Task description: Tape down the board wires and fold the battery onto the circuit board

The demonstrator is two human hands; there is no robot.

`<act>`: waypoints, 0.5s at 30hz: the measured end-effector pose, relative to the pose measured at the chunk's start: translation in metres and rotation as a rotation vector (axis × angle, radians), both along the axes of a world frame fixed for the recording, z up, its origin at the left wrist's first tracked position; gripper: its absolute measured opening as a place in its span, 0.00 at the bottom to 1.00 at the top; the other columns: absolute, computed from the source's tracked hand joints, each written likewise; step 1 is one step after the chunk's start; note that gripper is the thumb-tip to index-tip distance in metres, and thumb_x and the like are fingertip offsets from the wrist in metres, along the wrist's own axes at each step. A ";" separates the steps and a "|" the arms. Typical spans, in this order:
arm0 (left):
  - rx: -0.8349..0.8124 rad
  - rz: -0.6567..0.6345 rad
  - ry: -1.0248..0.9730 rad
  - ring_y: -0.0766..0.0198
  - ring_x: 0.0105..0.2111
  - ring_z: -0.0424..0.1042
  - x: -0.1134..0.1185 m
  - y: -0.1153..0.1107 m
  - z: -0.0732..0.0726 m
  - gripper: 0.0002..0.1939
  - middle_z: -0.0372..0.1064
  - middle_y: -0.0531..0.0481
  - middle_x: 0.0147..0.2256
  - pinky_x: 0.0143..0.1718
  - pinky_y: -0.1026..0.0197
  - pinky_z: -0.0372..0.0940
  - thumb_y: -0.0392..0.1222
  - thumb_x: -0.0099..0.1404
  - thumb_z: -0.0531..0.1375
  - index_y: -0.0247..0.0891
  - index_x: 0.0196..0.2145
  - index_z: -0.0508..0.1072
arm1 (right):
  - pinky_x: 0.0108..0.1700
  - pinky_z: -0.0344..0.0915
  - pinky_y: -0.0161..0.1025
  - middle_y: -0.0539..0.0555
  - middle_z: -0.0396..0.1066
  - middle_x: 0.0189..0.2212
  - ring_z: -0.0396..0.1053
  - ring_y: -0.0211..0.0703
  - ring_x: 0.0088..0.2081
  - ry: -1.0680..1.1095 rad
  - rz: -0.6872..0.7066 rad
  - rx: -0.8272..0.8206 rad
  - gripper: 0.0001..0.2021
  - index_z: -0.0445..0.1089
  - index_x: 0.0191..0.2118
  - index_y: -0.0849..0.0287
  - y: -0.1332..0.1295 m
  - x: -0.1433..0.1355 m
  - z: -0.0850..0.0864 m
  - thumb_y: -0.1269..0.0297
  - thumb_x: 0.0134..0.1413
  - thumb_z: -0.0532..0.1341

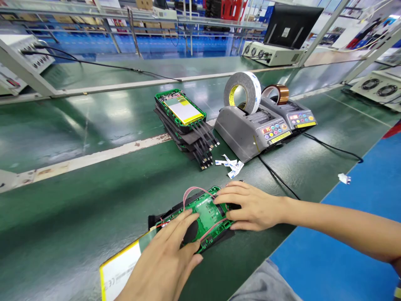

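A green plastic device casing (205, 215) lies open on the bench in front of me, with pink wires (191, 190) looping over its far side and along its near edge. Across its left part rests my left hand (171, 251), fingers stretched out and thumb at the near edge. My right hand (252, 205) is curved over the casing's right end, its fingertips inside the rim and thumb on the near side. A flat white battery pack (120, 267) with yellow edges extends from the casing's left end, partly hidden under my left hand.
Beyond the casing stands a stack of similar units (181, 110) with short black cables. Tape scraps (232, 165) lie beside a grey tape dispenser (247, 129) holding a tape roll (247, 90). A second dispenser (297, 115) adjoins it. A black cord (278, 177) runs toward my right arm.
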State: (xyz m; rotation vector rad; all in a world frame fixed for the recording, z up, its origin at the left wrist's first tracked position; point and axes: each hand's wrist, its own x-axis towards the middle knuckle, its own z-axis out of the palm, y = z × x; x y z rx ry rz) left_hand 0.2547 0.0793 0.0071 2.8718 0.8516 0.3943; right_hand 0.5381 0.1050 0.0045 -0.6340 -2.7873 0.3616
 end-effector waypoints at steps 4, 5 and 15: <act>-0.005 -0.017 0.020 0.49 0.50 0.70 -0.001 -0.001 0.000 0.09 0.67 0.41 0.52 0.41 0.47 0.72 0.41 0.64 0.57 0.44 0.37 0.78 | 0.62 0.50 0.48 0.59 0.60 0.57 0.57 0.46 0.58 0.012 0.038 0.054 0.13 0.70 0.37 0.63 0.000 0.000 -0.002 0.59 0.64 0.54; -0.011 -0.014 0.021 0.49 0.50 0.70 -0.002 0.000 0.001 0.09 0.67 0.42 0.52 0.41 0.47 0.72 0.41 0.64 0.58 0.45 0.37 0.78 | 0.61 0.51 0.48 0.59 0.61 0.57 0.57 0.46 0.58 0.015 0.040 0.055 0.13 0.70 0.37 0.63 0.001 0.000 -0.004 0.58 0.64 0.54; 0.188 -0.088 -0.134 0.51 0.48 0.72 -0.013 0.009 -0.032 0.13 0.68 0.42 0.52 0.40 0.51 0.73 0.51 0.66 0.55 0.49 0.37 0.78 | 0.53 0.61 0.45 0.61 0.67 0.47 0.64 0.45 0.50 0.273 -0.207 0.100 0.11 0.67 0.44 0.63 -0.009 0.011 0.018 0.62 0.59 0.59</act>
